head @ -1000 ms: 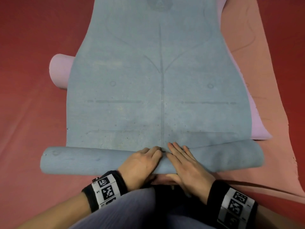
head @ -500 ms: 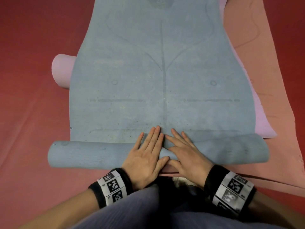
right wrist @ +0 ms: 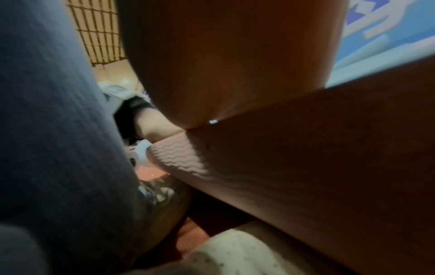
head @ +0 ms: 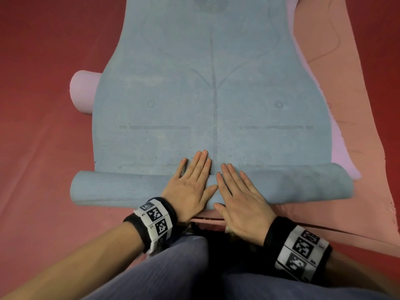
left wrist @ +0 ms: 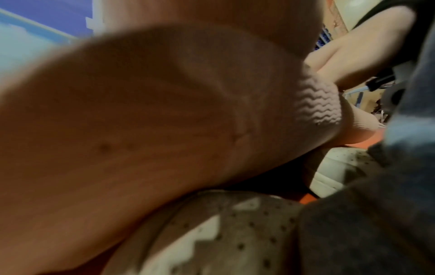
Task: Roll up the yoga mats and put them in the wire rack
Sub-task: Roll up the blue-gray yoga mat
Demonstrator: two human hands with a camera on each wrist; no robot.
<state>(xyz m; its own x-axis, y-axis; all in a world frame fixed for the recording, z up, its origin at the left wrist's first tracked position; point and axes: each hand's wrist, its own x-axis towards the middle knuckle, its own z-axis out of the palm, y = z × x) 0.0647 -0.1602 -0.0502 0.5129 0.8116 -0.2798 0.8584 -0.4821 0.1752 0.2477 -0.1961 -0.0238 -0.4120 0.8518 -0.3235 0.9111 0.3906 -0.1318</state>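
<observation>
Blue foam yoga mat (head: 212,105), partly rolled.
Both hands' fingers (head: 201,163) lie flat, slightly spread; uneven pushing could roll it crooked.

Red padded floor (head: 43,148) carries a flat salmon-pink mat (head: 357,148) on the right; a rolled pale-pink foam mat (head: 83,92) lies left, directly on floor.

Head view: dim, even, warm light over the red floor (head: 39,126), with slight softness and the straight edges of the flat grey-blue foam yoga mat (head: 212,100) bowing outward. Both wrist views are dark, heavily blurred and out of focus, with pale blue glare at their upper corners.
</observation>
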